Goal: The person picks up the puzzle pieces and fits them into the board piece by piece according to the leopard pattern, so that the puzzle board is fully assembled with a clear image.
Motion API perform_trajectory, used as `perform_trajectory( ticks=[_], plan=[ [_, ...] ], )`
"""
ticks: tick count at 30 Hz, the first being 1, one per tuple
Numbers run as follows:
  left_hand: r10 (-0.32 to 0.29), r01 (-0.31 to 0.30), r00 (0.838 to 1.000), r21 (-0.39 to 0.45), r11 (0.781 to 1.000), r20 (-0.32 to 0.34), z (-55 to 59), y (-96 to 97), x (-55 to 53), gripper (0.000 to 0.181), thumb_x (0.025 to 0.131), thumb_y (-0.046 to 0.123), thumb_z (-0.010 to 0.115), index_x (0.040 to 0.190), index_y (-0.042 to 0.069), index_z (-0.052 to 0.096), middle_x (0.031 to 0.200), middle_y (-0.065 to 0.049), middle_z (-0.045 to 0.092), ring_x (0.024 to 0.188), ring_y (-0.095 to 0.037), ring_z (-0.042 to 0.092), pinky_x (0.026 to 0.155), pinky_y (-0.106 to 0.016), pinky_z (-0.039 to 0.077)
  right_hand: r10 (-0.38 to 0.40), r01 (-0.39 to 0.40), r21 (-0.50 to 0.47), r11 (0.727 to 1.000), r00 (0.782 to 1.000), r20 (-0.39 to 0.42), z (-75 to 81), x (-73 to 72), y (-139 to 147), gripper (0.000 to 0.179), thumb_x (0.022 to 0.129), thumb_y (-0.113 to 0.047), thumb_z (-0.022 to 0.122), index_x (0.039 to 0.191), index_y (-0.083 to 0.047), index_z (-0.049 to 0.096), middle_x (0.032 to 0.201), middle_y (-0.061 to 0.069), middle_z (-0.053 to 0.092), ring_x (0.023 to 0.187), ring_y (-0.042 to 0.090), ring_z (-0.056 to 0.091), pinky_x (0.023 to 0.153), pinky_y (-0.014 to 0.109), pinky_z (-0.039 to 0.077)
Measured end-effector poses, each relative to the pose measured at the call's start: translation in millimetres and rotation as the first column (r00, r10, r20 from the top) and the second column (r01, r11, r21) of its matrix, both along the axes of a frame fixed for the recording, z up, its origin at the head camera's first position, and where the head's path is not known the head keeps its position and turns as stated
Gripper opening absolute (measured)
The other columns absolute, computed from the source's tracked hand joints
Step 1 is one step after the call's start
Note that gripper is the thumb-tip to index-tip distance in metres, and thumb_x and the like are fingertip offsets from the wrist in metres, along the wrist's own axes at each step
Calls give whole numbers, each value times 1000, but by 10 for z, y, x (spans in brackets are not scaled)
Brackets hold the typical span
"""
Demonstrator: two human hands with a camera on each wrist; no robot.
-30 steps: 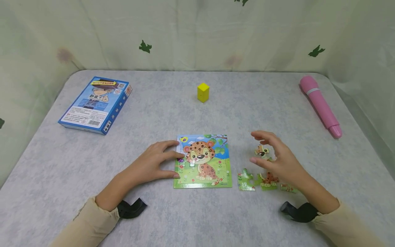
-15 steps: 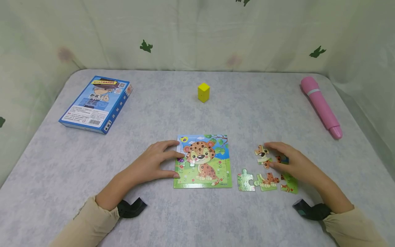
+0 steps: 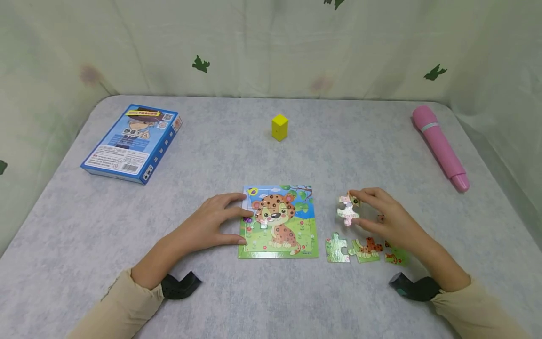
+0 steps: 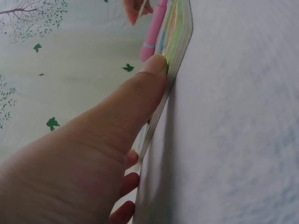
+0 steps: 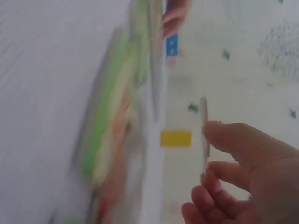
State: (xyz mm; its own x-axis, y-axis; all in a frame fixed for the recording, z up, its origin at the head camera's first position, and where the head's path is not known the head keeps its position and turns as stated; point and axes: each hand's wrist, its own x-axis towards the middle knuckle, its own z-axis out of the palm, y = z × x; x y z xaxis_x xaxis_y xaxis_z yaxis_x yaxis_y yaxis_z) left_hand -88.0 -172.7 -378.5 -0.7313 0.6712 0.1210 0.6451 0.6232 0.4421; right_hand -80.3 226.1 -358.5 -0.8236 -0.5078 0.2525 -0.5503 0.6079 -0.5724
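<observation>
A leopard jigsaw puzzle board (image 3: 296,235) lies flat on the table, with a gap in the picture at its left-middle part. My left hand (image 3: 211,221) rests along the board's left edge, fingers extended and fingertips on the rim; the left wrist view shows the thumb (image 4: 149,77) against the edge. To the right of the board, my right hand (image 3: 391,219) pinches a puzzle piece (image 3: 348,211) between thumb and fingers, raised off the table. Below it lie several loose pieces, among them a green one (image 3: 336,248) and a spotted one (image 3: 367,249). Another is partly hidden behind the right hand.
A blue box (image 3: 127,143) lies at the back left. Near the back middle stands a yellow block (image 3: 279,127), and a pink marker-shaped object (image 3: 440,147) is at the back right. A pale curtain (image 3: 271,52) hangs behind the table.
My right hand first moved right and down to the loose pieces, took hold of one, then lifted it and came back left toward the board. The left hand has stayed put.
</observation>
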Motion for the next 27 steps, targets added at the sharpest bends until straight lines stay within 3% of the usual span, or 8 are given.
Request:
perform_trajectory(
  ticks=[4, 6, 11, 17, 22, 27],
  plan=[
    [3, -3, 1000, -1, 1000, -10, 15, 12, 17, 52, 72, 51, 68, 117, 24, 60, 134, -10, 39, 122, -30, 34, 96, -49, 27, 46, -48, -67, 997, 999, -27, 110, 21, -246, 62, 73, -2, 73, 130, -7, 49, 114, 3, 50, 104, 16, 46, 84, 20, 39],
    [-1, 1, 1000, -6, 1000, -25, 13, 26, 26, 53, 73, 51, 68, 116, 22, 60, 134, -11, 39, 121, -30, 35, 97, -49, 28, 79, -80, -91, 993, 997, -16, 154, 36, -378, 63, 75, -4, 72, 132, -8, 46, 116, 3, 48, 107, 16, 45, 87, 23, 39],
    [-28, 27, 999, -36, 999, -15, 27, 89, 67, 59, 76, 52, 63, 119, 12, 55, 135, -8, 38, 124, -24, 34, 101, -40, 27, 143, -140, -123, 982, 990, 13, 150, 36, -707, 59, 79, -9, 69, 133, -8, 45, 117, 3, 46, 108, 17, 43, 82, 33, 42],
    [-47, 47, 999, -80, 996, 11, 70, 159, 109, 65, 81, 54, 56, 124, 6, 49, 135, -4, 38, 125, -18, 32, 101, -33, 27, 167, -161, -71, 984, 981, 97, 1, -5, -982, 57, 81, -16, 68, 132, -5, 45, 112, 2, 44, 99, 14, 41, 75, 29, 41],
    [-58, 55, 998, -115, 992, -30, 54, 178, 123, 72, 80, 60, 52, 133, 12, 43, 133, -6, 40, 122, -21, 36, 100, -37, 29, 158, -158, -8, 987, 976, 150, -111, -39, -1086, 53, 83, -21, 65, 131, -7, 47, 118, 4, 45, 103, 14, 42, 79, 29, 42],
    [-71, 67, 997, -160, 985, -21, 61, 202, 162, 68, 81, 64, 46, 138, 28, 38, 137, -10, 34, 122, -25, 34, 93, -42, 37, 167, -171, 45, 984, 982, 84, -173, -71, -1145, 51, 82, -24, 67, 127, -6, 51, 117, 7, 48, 101, 18, 43, 80, 32, 40]
  ],
)
